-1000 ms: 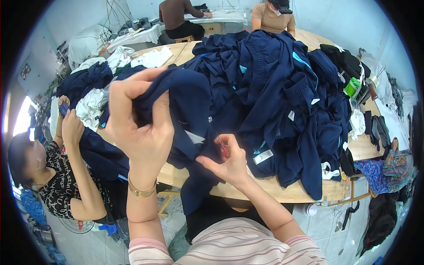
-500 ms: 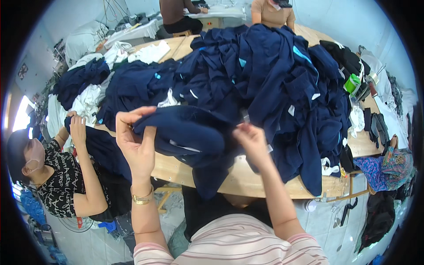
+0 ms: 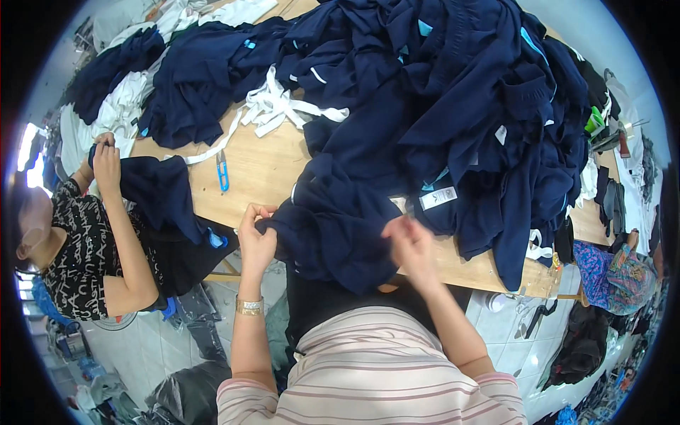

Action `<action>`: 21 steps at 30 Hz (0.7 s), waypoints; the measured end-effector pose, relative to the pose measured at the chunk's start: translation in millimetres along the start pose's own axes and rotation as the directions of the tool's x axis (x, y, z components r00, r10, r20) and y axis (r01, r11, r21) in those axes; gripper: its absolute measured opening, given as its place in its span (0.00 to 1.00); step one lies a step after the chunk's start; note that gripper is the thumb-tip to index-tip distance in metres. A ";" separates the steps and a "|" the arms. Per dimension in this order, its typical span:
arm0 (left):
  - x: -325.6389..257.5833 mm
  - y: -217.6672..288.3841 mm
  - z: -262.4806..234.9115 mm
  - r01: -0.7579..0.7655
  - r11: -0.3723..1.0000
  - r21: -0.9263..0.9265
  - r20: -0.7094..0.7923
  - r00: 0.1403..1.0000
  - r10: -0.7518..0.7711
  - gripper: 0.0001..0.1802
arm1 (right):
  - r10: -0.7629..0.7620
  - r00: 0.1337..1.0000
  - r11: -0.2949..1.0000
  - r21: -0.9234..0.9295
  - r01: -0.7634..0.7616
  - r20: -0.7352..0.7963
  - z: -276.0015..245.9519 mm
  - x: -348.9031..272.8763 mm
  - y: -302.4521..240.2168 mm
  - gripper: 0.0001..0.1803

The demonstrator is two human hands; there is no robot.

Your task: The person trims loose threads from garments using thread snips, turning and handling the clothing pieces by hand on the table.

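A navy garment (image 3: 333,219) lies bunched over the near table edge in front of me. My left hand (image 3: 256,237) pinches its left side between thumb and fingers. Just off the garment's right side is my right hand (image 3: 412,249), blurred, with fingers curled inward. A small pale tip shows above those fingers; what it belongs to is too smeared to make out. Right beside it, a white label (image 3: 438,197) lies on the large heap of navy garments (image 3: 453,92).
Blue-handled thread snips (image 3: 222,172) and white tape strips (image 3: 273,106) lie on the wooden table (image 3: 212,191). At the left, a person (image 3: 92,248) handles another navy garment. Another person in patterned clothes (image 3: 620,276) is at the far right. Dark plastic bags (image 3: 188,393) are on the floor.
The garment has come down from its raised, spread position and now lies bunched nearer me. Both hands have lowered with it. My view has tilted down, bringing the snips and tape into sight.
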State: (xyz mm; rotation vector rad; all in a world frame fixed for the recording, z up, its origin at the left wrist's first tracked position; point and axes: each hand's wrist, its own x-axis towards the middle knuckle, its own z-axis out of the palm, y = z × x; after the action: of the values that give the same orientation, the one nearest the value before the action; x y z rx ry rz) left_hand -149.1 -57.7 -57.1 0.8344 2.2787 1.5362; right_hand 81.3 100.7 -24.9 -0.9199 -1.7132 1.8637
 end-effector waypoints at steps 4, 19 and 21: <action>1.0 32.5 -2.2 0.171 0.874 -0.455 0.135 0.983 -0.122 0.09 | -0.120 0.990 0.993 0.005 0.120 0.078 62.4 -1.3 17.9 0.19; 4.6 53.1 9.4 0.104 0.952 -0.288 0.521 0.851 0.065 0.14 | 0.260 0.888 0.377 0.807 -0.454 0.378 -16.7 41.3 -2.7 0.11; 6.4 73.9 2.7 -0.106 0.992 -0.063 0.688 0.716 0.121 0.33 | 0.225 0.854 0.163 0.846 -0.508 0.469 -18.5 44.0 -4.7 0.16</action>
State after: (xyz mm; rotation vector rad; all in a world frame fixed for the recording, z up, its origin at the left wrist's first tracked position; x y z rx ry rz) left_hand -129.8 -31.7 9.7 1.2997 1.6677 1.0168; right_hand 64.3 145.4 -28.1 -0.5486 -0.0237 2.8284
